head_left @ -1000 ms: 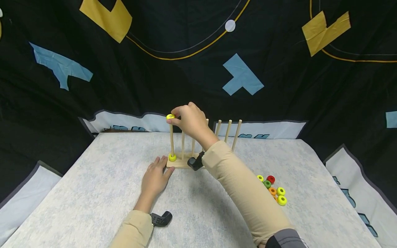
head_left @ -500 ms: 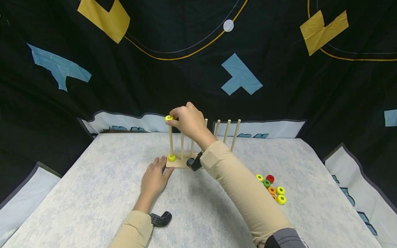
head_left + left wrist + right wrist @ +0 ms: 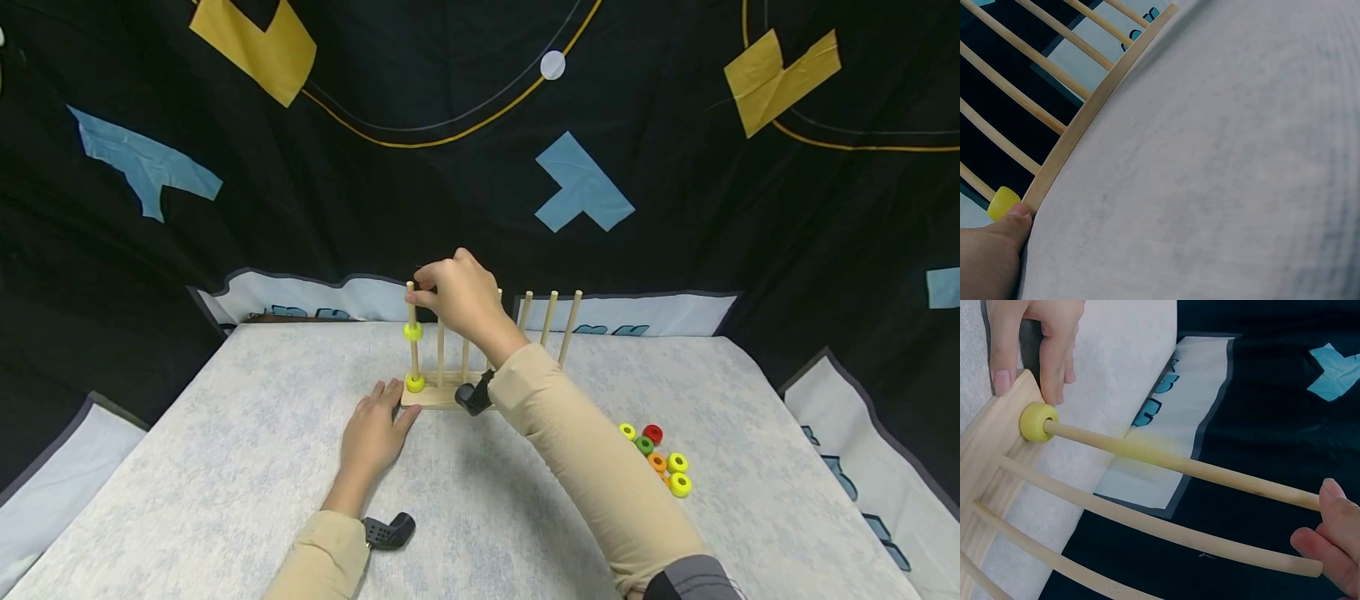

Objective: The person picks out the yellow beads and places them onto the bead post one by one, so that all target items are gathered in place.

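Note:
A wooden rack [image 3: 435, 397] with a row of upright pegs stands on the table. On its leftmost peg [image 3: 414, 357], one yellow ring [image 3: 415, 383] sits at the bottom. A second yellow ring [image 3: 412, 332] is partway down the same peg, blurred in the right wrist view and touched by no finger. My right hand [image 3: 463, 293] is at the top of this peg, thumb and fingertips beside it, holding no ring. My left hand [image 3: 373, 433] rests with fairly straight fingers against the left end of the base, its thumb [image 3: 1017, 215] touching the edge.
Loose yellow, green, orange and red rings lie on the table to the right, among them a red ring [image 3: 652, 434] and a yellow ring [image 3: 679, 485]. My right forearm [image 3: 585, 450] crosses in front of the rack. A black curtain [image 3: 420, 200] hangs behind the table.
The upper yellow ring, pinched by my right hand at the peg's top before, has been let go and has dropped partway down the peg. My left hand has stayed in place.

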The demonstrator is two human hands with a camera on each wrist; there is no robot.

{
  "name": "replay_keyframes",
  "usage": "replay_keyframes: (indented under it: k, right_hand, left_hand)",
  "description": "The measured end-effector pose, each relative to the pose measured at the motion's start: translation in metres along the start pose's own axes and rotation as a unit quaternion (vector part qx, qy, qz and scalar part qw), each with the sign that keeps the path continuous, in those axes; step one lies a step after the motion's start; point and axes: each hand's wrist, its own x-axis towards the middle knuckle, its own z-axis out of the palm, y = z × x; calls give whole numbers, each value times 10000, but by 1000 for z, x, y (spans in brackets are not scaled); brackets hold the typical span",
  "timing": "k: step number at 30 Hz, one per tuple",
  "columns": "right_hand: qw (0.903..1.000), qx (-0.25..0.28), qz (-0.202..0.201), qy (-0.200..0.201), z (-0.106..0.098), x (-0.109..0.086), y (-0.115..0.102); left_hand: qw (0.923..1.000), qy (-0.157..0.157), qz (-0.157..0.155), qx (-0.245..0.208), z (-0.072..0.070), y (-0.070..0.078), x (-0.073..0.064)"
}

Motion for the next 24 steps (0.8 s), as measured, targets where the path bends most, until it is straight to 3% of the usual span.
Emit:
replay_keyframes:
  k: [12,24]
  right_hand:
    - [9977,202,-285,583,-11,-14,11]
    - [9917,313,-728,1011,-49,-42,25]
  left_hand:
    - [10000,-42,53,-15,1,2,0]
    - [9999,18,102,-56,1,1,0]
